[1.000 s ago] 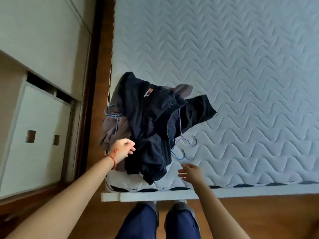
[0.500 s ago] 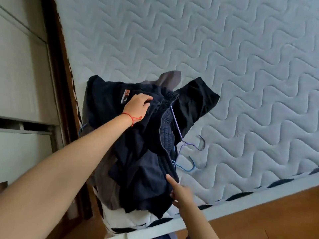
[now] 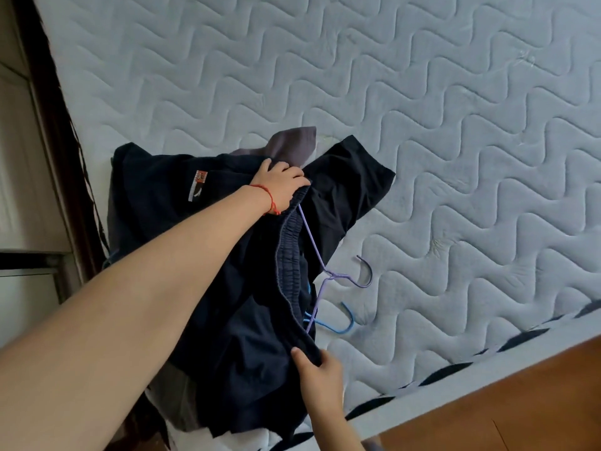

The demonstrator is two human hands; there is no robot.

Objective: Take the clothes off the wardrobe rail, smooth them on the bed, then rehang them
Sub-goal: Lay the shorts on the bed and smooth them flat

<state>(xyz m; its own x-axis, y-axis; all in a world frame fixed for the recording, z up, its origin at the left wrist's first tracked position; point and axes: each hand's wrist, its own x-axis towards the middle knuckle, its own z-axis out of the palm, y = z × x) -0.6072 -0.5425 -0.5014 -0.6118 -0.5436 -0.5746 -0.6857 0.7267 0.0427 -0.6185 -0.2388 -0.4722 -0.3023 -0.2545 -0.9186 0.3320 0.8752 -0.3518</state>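
A heap of dark navy clothes (image 3: 227,320) lies on the near left corner of the quilted white mattress (image 3: 455,157). A grey garment (image 3: 292,143) pokes out at the far side of the heap. The topmost dark piece has an elastic waistband (image 3: 286,265). My left hand (image 3: 279,187) grips the far end of that waistband. My right hand (image 3: 320,375) pinches its near end, thumb on top. A purple wire hanger (image 3: 338,275) and a blue hanger (image 3: 341,323) stick out from under the clothes to the right.
The bed's white edge with dark stripes (image 3: 455,369) runs along the lower right, with wooden floor (image 3: 520,405) beyond it. A dark wooden frame (image 3: 58,125) and pale wardrobe panels (image 3: 22,190) stand along the left.
My left hand moved from the heap's near left edge up onto the far end of the waistband and gripped it. My right hand came in and took the near end.
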